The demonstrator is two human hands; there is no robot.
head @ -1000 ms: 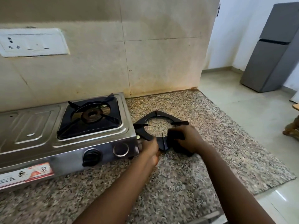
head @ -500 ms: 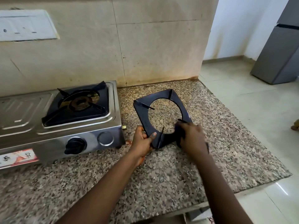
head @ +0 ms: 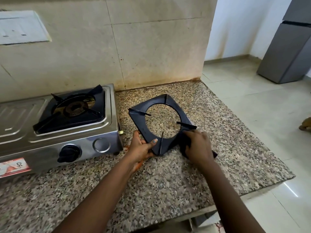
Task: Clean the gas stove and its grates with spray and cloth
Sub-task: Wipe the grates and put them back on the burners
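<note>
A black square grate (head: 138, 119) with a round hole is tilted up on the granite counter (head: 168, 179), to the right of the steel gas stove (head: 55, 138). My left hand (head: 140, 148) grips its near left edge, thumb on top. My right hand (head: 197, 145) holds a dark cloth (head: 183, 145) against the grate's near right corner. A second black grate (head: 99, 98) sits over the burner on the stove. No spray bottle is in view.
The stove has a black knob (head: 69, 153) on its front. A tiled wall with a white switch plate (head: 21, 28) stands behind. The counter ends at the right, above a tiled floor with a grey fridge (head: 289, 47).
The grate has been raised from flat to tilted, its far edge up. My right hand with the cloth has slid to the right corner. The camera has tipped downward.
</note>
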